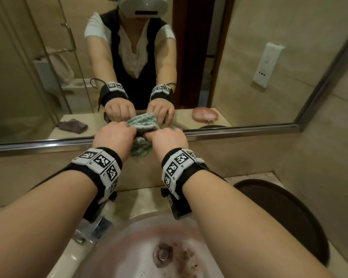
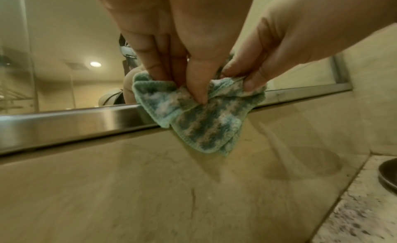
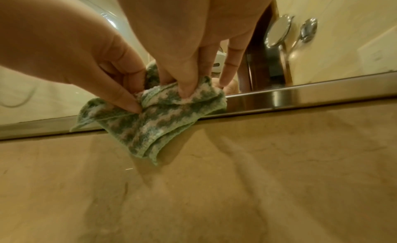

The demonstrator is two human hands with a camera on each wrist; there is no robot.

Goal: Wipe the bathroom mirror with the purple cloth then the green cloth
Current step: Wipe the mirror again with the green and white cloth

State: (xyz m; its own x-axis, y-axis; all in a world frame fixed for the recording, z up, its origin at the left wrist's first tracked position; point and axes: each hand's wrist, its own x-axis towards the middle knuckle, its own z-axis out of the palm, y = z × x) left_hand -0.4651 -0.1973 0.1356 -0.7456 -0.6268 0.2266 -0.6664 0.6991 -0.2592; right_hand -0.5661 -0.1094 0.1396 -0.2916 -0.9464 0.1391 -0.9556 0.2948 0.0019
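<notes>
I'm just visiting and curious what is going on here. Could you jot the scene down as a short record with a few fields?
place: bathroom, in front of the mirror above a sink
left hand: pinches the green cloth
right hand: pinches the same cloth
cloth position: folded, held at the mirror's lower metal frame
purple cloth: seen only as a reflection, lying on the counter, nobody holding it
stage: purple cloth is set down; green cloth is in hand
</notes>
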